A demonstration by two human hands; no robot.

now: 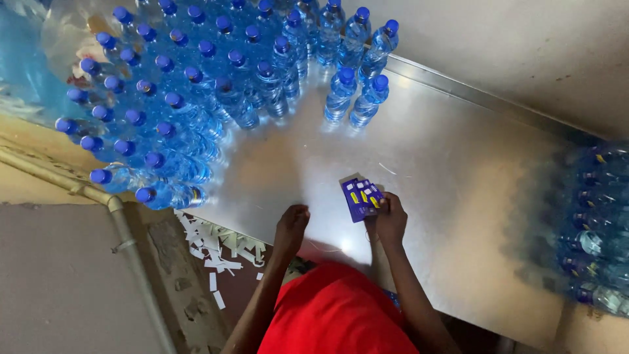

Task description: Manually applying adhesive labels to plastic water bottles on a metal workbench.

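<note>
Blue label stack (361,198) fanned in our right hand (391,219), fingers pinched shut on it, likely for peeling. Left hand (291,223) curled, empty, on metal surface (458,196). Capped bottles (196,92) massed 10–12 o'clock.

Table (458,183): sheet metal, smooth and brushed, with a soft glare near its front edge and a raised metal lip along its far edge. Bottles (196,98), massed at the far left corner: clear glossy plastic, with opaque blue plastic caps of a satin sheen. Wrapped bottles (596,223), at the right edge: under thin, shiny plastic film. Labels (360,198), held in the right hand (391,219): glossy printed sheet, blue with yellow marks; paper or film cannot be told. Strips (216,252), below the front left edge: matt white paper. Shirt (334,314): matt red cloth. Wall (511,46): rough, matt plaster.
</note>
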